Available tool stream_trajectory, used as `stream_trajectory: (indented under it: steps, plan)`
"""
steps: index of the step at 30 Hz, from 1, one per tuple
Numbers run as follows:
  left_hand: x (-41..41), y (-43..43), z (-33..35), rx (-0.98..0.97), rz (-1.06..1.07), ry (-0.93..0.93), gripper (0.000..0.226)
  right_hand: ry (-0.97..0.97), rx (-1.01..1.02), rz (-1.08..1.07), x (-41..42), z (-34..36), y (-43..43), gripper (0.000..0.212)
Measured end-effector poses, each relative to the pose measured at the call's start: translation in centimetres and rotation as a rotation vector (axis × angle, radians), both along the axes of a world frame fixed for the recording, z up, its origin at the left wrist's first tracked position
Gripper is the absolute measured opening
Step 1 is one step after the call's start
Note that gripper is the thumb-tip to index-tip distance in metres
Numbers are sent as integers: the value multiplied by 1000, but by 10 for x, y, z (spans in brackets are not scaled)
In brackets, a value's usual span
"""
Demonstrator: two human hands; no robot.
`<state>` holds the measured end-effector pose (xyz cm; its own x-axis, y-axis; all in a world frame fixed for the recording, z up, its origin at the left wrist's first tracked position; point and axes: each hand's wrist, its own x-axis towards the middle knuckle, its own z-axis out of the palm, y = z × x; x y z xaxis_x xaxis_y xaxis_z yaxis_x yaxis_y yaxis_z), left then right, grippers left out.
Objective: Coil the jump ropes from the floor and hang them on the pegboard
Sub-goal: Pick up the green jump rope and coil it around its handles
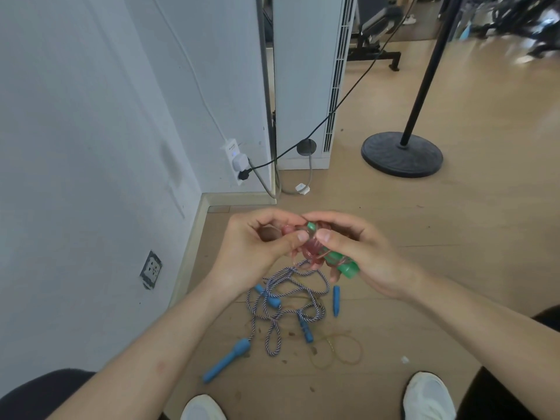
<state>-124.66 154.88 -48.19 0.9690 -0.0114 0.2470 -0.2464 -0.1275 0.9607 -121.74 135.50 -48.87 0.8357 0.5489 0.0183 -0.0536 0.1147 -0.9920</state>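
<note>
Pink jump rope (312, 248) coiled round green handles (339, 262), gripped between left hand (257, 250), right hand (363, 253)

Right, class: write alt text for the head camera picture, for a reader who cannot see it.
A left hand and right hand hold a pink jump rope wound around green handles above a wooden floor. Below lie tangled striped ropes with blue handles, beside a white wall.

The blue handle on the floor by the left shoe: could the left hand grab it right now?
Probably not at once: the left hand pinches the pink rope coil, which the right hand also grips. The blue handle lies uncovered on the floor, so once the hand is free the way looks clear.
</note>
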Motion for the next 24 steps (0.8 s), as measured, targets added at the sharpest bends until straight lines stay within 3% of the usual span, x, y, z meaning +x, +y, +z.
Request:
stream_trajectory:
  steps: [4,11,13,17,22,24]
  plan:
    - [-1,-3,-3,15,52,17,14,-8,-53,-19,1,0,0,27]
    - [-1,-1,3,-109,-39,106,13,185,12,-185,0,-2,8,18]
    - [-2,-2,4,-126,-40,108,13,218,20,-195,0,-1,9,24]
    - [-2,-4,3,-136,60,93,26,196,-5,-192,0,1,10,41]
    - [-5,-12,2,-158,205,107,35,239,7,-274,2,-2,13,39]
    - [-7,-15,2,-159,204,113,35,255,33,-301,3,-3,14,29]
